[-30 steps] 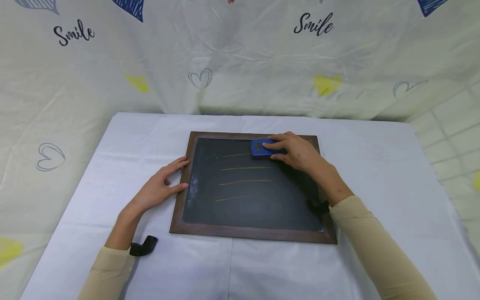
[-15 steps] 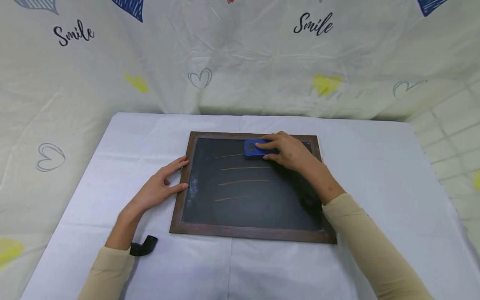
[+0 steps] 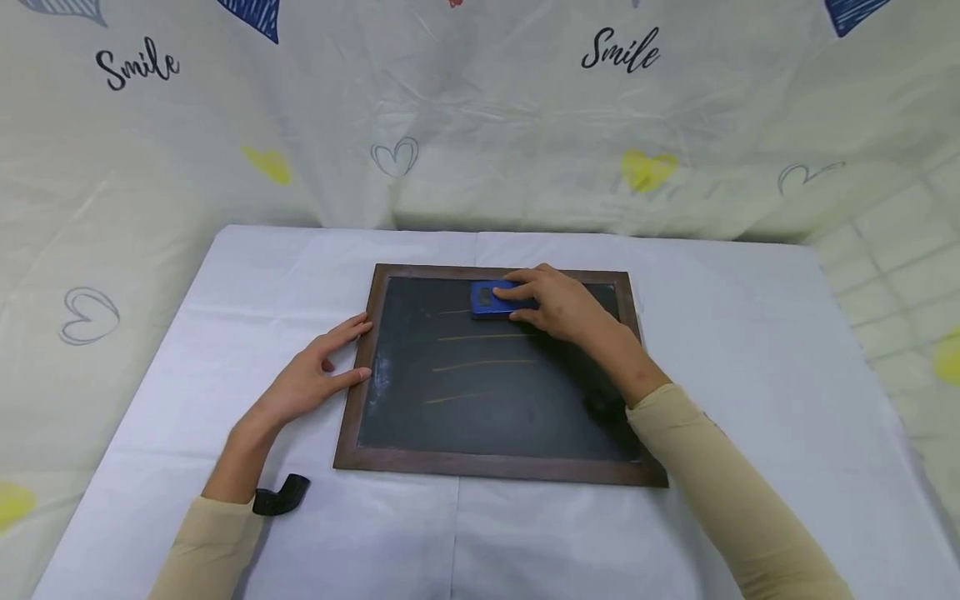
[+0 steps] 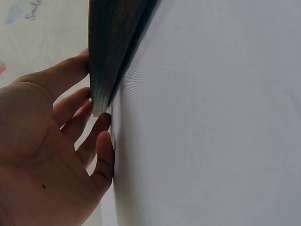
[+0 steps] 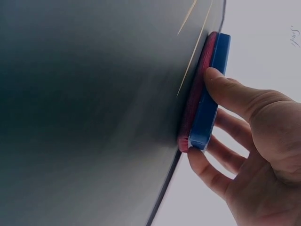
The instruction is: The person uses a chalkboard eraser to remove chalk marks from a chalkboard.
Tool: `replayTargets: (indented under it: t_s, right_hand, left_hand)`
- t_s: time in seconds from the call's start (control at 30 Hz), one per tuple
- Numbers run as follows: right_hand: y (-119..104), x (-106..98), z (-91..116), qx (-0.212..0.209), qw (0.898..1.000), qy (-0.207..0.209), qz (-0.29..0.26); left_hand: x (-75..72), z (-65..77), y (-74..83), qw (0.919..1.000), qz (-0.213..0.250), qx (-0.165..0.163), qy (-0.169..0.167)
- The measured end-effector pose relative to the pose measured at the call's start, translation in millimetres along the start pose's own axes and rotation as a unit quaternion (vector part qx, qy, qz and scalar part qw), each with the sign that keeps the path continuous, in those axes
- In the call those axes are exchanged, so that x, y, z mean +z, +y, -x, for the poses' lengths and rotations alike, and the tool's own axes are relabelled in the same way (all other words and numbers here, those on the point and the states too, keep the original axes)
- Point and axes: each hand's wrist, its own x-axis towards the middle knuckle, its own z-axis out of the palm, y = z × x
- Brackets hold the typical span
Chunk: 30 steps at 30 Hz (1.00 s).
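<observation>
While the right hand (image 3: 562,307) pinches a blue rectangular eraser (image 3: 487,307), the left hand (image 3: 311,379) is spread. It touches the brown-framed blackboard (image 3: 495,425).

white tablecloth (image 3: 750,358) | backdrop (image 3: 510,100) behind | yellow hearts (image 3: 648,171) | black "Smile" lettering (image 3: 621,50)

Blue eraser (image 3: 482,309), red pad (image 5: 195,103) against brown-framed blackboard (image 3: 495,429), far side, four yellow lines (image 3: 480,337), probably chalk

In the head view we see soft light and a dark shadow on the blackboard (image 3: 487,429) beside the right forearm (image 3: 626,358). The wrist views look dimmer: the frame (image 4: 113,42) nearly black in the left, a faint sheen across the blackboard in the right.
</observation>
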Motion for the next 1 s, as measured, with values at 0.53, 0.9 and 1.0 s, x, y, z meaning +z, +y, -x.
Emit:
replayTargets:
  t_s: [0.53, 0.9, 1.0]
  right_hand:
    - [-10.4, 1.3, -12.1, -0.003, 1.0, -0.007, 0.004]
    - [-17.7, 3.8, -19.8, -0.003, 1.0, -0.015, 0.001]
    - [-22.7, 6.1, -23.4, -0.007, 1.0, -0.012, 0.0]
  left_hand:
    - [-4.7, -3.6, 1.0, 1.0, 0.001, 0.005, -0.004]
    - [-0.9, -3.3, -1.0, 0.9999, 0.01, 0.008, -0.003]
    - [-0.4, -2.6, -1.5, 0.9999, 0.013, 0.009, -0.002]
